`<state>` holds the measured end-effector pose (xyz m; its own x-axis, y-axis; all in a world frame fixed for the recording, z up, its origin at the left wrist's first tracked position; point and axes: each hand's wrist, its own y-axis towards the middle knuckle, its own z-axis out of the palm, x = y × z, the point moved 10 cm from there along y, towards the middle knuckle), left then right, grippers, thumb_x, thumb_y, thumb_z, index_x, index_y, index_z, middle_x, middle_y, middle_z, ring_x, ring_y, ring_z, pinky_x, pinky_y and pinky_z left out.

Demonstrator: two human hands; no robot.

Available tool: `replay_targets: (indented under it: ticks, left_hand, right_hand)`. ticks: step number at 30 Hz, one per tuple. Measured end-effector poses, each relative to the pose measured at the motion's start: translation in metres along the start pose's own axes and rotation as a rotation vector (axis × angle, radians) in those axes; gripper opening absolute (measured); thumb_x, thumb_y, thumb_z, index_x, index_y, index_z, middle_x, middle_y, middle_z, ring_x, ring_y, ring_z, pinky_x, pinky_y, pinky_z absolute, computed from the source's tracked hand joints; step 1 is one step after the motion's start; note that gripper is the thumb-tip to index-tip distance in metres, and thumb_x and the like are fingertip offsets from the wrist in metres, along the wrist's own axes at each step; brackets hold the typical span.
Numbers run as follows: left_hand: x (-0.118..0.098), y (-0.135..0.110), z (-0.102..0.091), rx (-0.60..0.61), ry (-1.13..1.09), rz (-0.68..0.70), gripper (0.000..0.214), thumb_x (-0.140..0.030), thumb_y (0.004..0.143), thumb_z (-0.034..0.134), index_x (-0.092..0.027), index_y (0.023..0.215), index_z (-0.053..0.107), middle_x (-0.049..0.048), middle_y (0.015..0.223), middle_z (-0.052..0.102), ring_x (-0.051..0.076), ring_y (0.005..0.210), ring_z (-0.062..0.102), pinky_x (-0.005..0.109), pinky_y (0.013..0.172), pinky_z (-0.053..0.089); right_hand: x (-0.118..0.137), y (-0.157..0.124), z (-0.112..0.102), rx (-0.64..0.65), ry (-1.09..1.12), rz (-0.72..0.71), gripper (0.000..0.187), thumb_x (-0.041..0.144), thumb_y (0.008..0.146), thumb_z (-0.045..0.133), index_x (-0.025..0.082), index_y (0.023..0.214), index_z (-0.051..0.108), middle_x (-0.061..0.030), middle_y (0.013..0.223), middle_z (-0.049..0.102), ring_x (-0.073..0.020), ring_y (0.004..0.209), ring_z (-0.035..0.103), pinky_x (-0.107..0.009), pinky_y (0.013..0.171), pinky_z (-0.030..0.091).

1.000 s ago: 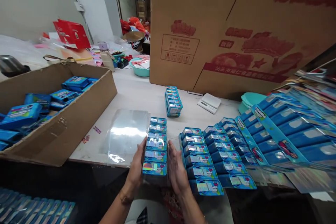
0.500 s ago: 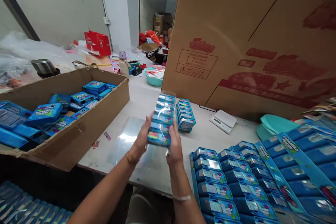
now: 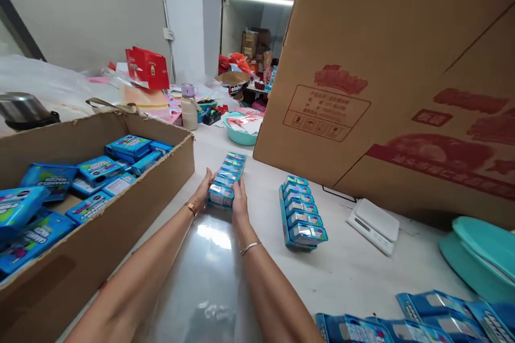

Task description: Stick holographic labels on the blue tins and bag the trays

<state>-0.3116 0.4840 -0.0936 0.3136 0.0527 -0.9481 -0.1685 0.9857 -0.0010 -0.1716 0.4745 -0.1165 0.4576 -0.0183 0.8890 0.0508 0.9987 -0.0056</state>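
Both hands grip a row of small blue candy packs lined up one behind another. My left hand closes on its near left side, and my right hand presses the right side. The row is at table height, pointing away from me; whether its underside touches the table I cannot tell. Beneath my forearms lies clear plastic film, shiny under the light. A second row of blue packs in a tray sits on the table to the right of my right hand.
An open cardboard box with loose blue packs stands at left. A white scale, teal basins and more blue packs lie at right. A large carton walls the back right. A bottle stands farther back.
My hands have carried the row of packs away from me and to the left, lower toward the table. The view has turned, so the second row and the scale appear nearer.
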Motion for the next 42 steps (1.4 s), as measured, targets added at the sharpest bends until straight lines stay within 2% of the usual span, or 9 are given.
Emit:
replay_targets:
  ticks: [6, 10, 13, 19, 22, 27, 31, 35, 42]
  left_hand:
    - [-0.037, -0.069, -0.045, -0.304, 0.337, 0.121, 0.067, -0.065, 0.095, 0.04, -0.012, 0.134, 0.053, 0.0199, 0.143, 0.054, 0.032, 0.135, 0.046, 0.045, 0.109, 0.035]
    - [-0.023, -0.16, -0.026, -0.064, 0.694, 0.082, 0.057, -0.051, 0.063, 0.084, -0.019, 0.108, 0.069, 0.0084, 0.104, 0.069, 0.029, 0.1, 0.062, 0.039, 0.089, 0.045]
    - [0.008, -0.203, -0.013, 0.117, 1.067, 0.076, 0.039, -0.048, 0.065, 0.082, -0.022, 0.09, 0.069, 0.0042, 0.091, 0.067, 0.026, 0.088, 0.06, 0.034, 0.078, 0.043]
    - [0.018, -0.197, -0.019, 0.098, 1.105, 0.066, 0.031, -0.05, 0.081, 0.063, -0.021, 0.069, 0.066, 0.0022, 0.068, 0.065, 0.021, 0.068, 0.056, 0.03, 0.065, 0.037]
    - [0.005, -0.2, -0.009, 0.119, 1.043, 0.071, 0.038, -0.054, 0.079, 0.063, -0.019, 0.065, 0.067, 0.002, 0.062, 0.065, 0.02, 0.062, 0.055, 0.028, 0.06, 0.038]
    - [-0.03, -0.256, 0.024, 0.056, 0.942, 0.211, 0.037, -0.054, 0.085, 0.061, -0.02, 0.072, 0.068, 0.0029, 0.072, 0.067, 0.021, 0.073, 0.058, 0.03, 0.07, 0.043]
    - [-0.045, -0.296, 0.058, 0.218, 0.596, 0.297, 0.038, -0.061, 0.082, 0.066, -0.024, 0.083, 0.075, 0.0107, 0.114, 0.07, 0.032, 0.116, 0.058, 0.039, 0.102, 0.041]
    - [-0.033, -0.302, 0.09, 0.331, 0.103, 0.098, 0.074, -0.082, 0.079, 0.05, -0.031, 0.131, 0.065, 0.0114, 0.152, 0.049, 0.035, 0.147, 0.031, 0.05, 0.117, 0.022]
    - [0.036, -0.424, 0.228, 0.97, -0.35, -0.506, 0.095, -0.084, 0.07, 0.059, -0.012, 0.13, 0.065, 0.0147, 0.087, 0.073, 0.034, 0.09, 0.071, 0.049, 0.096, 0.047]
  right_hand:
    - [0.013, -0.066, -0.071, -0.291, 0.012, 0.059, 0.057, 0.057, 0.088, 0.054, 0.019, 0.131, 0.057, -0.0127, 0.145, 0.055, -0.0234, 0.133, 0.052, -0.04, 0.106, 0.042]
    - [0.02, -0.156, -0.108, -0.438, 0.027, 0.095, 0.039, 0.05, 0.089, 0.053, 0.021, 0.114, 0.062, -0.0093, 0.125, 0.066, -0.0205, 0.111, 0.063, -0.034, 0.09, 0.048]
    - [0.022, -0.218, -0.117, -0.432, 0.009, 0.127, 0.031, 0.048, 0.087, 0.059, 0.021, 0.1, 0.066, -0.006, 0.106, 0.07, -0.0177, 0.092, 0.065, -0.029, 0.077, 0.049]
    - [0.033, -0.275, -0.129, -0.306, -0.083, 0.144, 0.034, 0.051, 0.081, 0.068, 0.018, 0.087, 0.07, -0.0037, 0.082, 0.07, -0.0167, 0.071, 0.062, -0.028, 0.067, 0.049]
    - [0.046, -0.278, -0.142, -0.327, -0.13, 0.09, 0.045, 0.054, 0.075, 0.074, 0.019, 0.102, 0.068, -0.0088, 0.108, 0.07, -0.025, 0.107, 0.062, -0.034, 0.089, 0.05]
    - [0.071, -0.265, -0.132, -0.168, -0.13, 0.098, 0.077, 0.05, 0.062, 0.087, 0.017, 0.125, 0.061, -0.0153, 0.128, 0.065, -0.0307, 0.126, 0.056, -0.041, 0.103, 0.045]
    - [0.128, -0.287, -0.107, 0.135, -0.09, 0.112, 0.04, 0.048, 0.067, 0.084, 0.016, 0.087, 0.072, -0.0033, 0.074, 0.071, -0.0225, 0.07, 0.071, -0.037, 0.077, 0.055]
    - [0.216, -0.348, -0.104, 0.494, -0.246, 0.041, 0.014, 0.036, 0.084, 0.073, 0.022, 0.086, 0.074, -0.0027, 0.081, 0.072, -0.02, 0.079, 0.069, -0.032, 0.077, 0.051]
    - [0.306, -0.403, -0.206, 0.488, -0.681, -0.069, 0.016, 0.038, 0.089, 0.067, 0.028, 0.086, 0.08, -0.0101, 0.083, 0.072, -0.0258, 0.082, 0.065, -0.039, 0.077, 0.05]
